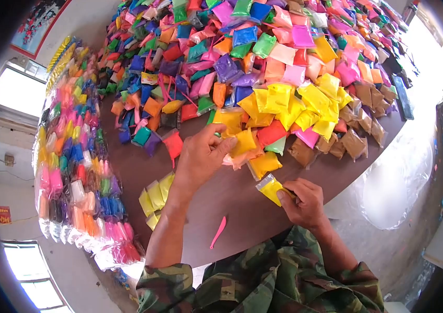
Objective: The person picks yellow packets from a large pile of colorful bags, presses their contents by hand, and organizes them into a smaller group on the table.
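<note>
My left hand is closed at the near edge of the heap, thumb and fingers gripping a yellow packet of what looks like modelling clay. Peach and orange packets lie against it, and whether the hand holds these too is hard to see. My right hand pinches another yellow packet, its clear, flat end pointing away to the left. Just beyond it lies a loose yellow packet. Several brown packets rest to the right, with a yellow cluster behind.
A large heap of coloured packets covers the back of the dark table. Pale yellow packets lie beside my left forearm, and a pink plastic knife is near the front. Bagged packets are piled at left; clear plastic sheeting is at right.
</note>
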Demonstrator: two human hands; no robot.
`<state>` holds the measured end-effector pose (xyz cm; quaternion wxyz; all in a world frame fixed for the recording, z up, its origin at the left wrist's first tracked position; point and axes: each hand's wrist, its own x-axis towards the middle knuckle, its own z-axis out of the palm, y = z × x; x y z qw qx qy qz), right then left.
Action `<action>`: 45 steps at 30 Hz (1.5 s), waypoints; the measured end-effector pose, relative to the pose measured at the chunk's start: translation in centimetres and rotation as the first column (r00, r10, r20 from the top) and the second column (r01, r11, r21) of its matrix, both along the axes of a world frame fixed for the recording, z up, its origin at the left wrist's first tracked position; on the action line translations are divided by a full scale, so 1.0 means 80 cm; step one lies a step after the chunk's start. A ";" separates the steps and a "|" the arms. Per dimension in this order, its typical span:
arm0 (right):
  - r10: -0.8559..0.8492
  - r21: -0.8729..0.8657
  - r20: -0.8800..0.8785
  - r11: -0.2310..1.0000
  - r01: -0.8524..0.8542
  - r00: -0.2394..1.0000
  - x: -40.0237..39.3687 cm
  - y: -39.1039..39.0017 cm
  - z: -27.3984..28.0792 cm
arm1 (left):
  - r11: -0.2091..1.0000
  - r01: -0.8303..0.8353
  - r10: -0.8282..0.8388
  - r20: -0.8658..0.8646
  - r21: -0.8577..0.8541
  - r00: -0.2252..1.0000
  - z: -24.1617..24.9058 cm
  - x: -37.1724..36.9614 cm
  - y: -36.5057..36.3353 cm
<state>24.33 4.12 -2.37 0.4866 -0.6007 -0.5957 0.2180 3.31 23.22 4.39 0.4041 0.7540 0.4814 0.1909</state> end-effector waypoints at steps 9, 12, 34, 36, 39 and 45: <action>-0.010 -0.039 0.013 0.999 0.010 1.000 0.001 0.000 -0.003 | 0.907 -0.222 0.256 -0.050 0.358 0.965 -0.010 -0.075 0.074; -0.009 -0.027 0.013 1.000 0.009 1.000 0.000 0.003 -0.004 | 0.781 -0.102 0.280 -0.199 0.617 0.939 -0.024 -0.102 0.126; 0.004 0.009 0.023 1.000 -0.004 1.000 0.001 0.000 -0.003 | 0.964 -0.089 0.169 0.316 -0.252 0.934 0.025 -0.059 0.038; 0.004 0.008 0.020 1.000 -0.004 1.000 0.001 0.000 -0.001 | 0.966 -0.068 0.148 0.321 -0.248 0.935 0.032 -0.042 0.029; 0.000 -0.003 0.007 1.000 0.000 1.000 0.000 -0.001 0.001 | 0.977 -0.035 0.106 0.337 -0.210 0.935 0.030 -0.011 0.021; -0.009 -0.004 -0.010 1.000 0.009 1.000 0.000 0.000 -0.001 | 0.929 -0.082 0.110 -0.059 0.361 0.992 -0.004 0.009 0.016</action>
